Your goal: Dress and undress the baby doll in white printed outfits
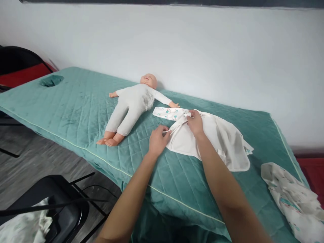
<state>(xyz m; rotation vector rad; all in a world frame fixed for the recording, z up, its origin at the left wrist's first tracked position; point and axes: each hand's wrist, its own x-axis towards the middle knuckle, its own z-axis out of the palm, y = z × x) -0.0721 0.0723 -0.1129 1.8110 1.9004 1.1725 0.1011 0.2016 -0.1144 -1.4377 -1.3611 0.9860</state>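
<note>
A white baby shirt (211,133) with a small coloured print on its sleeve lies spread on the green quilted bed cover (141,165). My left hand (159,139) pinches the shirt's near left edge between thumb and fingers. Farther up, my right hand (195,122) is closed on a gathered fold of the same shirt, near the base of the printed sleeve. Just beyond lies a baby doll (135,104) on its back, its cloth body white and its head towards the wall. One doll hand rests close to the sleeve; neither of my hands touches the doll.
Printed white cloth (291,199) lies crumpled at the bed's right end. A black chair (63,202) with more white cloth (27,222) on it stands at lower left. The bed's face hole (52,81) is far left, and a white wall (202,50) runs behind.
</note>
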